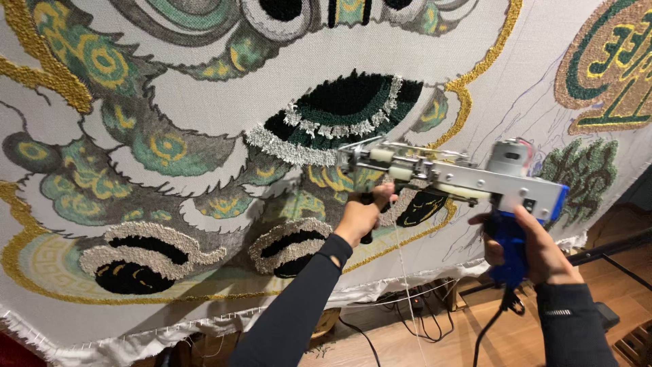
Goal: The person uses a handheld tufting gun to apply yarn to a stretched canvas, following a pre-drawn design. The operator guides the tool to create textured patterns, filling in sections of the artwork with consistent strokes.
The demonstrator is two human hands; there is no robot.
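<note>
Your left hand (363, 214) grips the front handle and your right hand (536, 248) is closed round the blue grip, steadying the silver metal tufting gun (448, 175) square against the stretched white backing cloth (224, 115).

Beneath the stretched cloth, a wooden floor (435, 343) with a tangle of black cables (414, 314) lying across it, just below the fabric's frayed lower edge. At the far right, a dark metal bar (611, 250) running slantwise above the boards, and a dark slatted object (638, 343) in the bottom corner, too cut off to tell what kind. A small patch of red (12, 350) at the bottom left corner, and a rounded wooden thing (324, 321) partly hidden under the hanging hem.
</note>
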